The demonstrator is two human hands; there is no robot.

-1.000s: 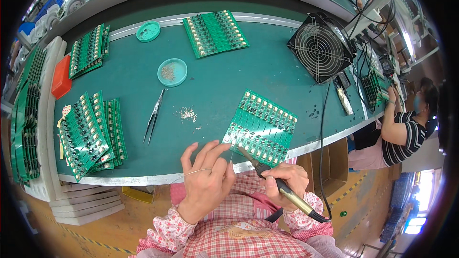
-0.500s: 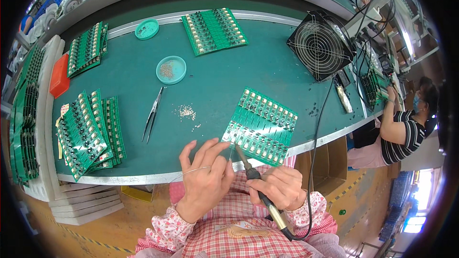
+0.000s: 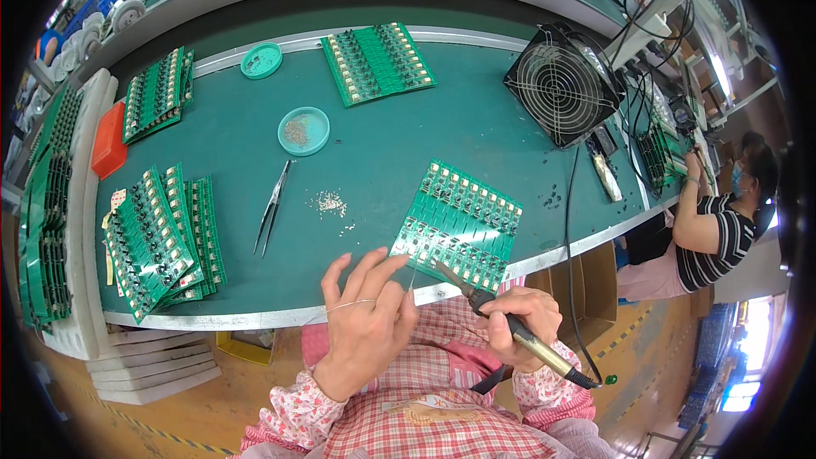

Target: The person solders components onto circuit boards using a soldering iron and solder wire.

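A green circuit board panel (image 3: 466, 219), with rows of small pale and dark parts, lies tilted at the table's near edge. My right hand (image 3: 529, 323) is closed around the handle of a soldering iron (image 3: 537, 345). The iron's tip points up and left over the panel's near row; whether it touches cannot be told. Near the panel's left corner is my left hand (image 3: 364, 327), closed with the thumb and fingers pinching a thin solder wire (image 3: 413, 277). That wire also runs across the back of the hand. Tweezers (image 3: 273, 207) and a scatter of tiny pale parts (image 3: 330, 203) lie left of the panel.
Two round teal dishes (image 3: 320, 137) hold small parts. More board panels (image 3: 381, 65) lie at the back and in stacks (image 3: 146, 242) at left, by a red box (image 3: 108, 141). A black fan (image 3: 561, 85) stands back right. A co-worker (image 3: 718, 212) sits at right.
My right hand has moved the soldering iron rightward along the panel's near row and turned it flatter; its cord swung right. My left hand has barely moved. The view shifted slightly.
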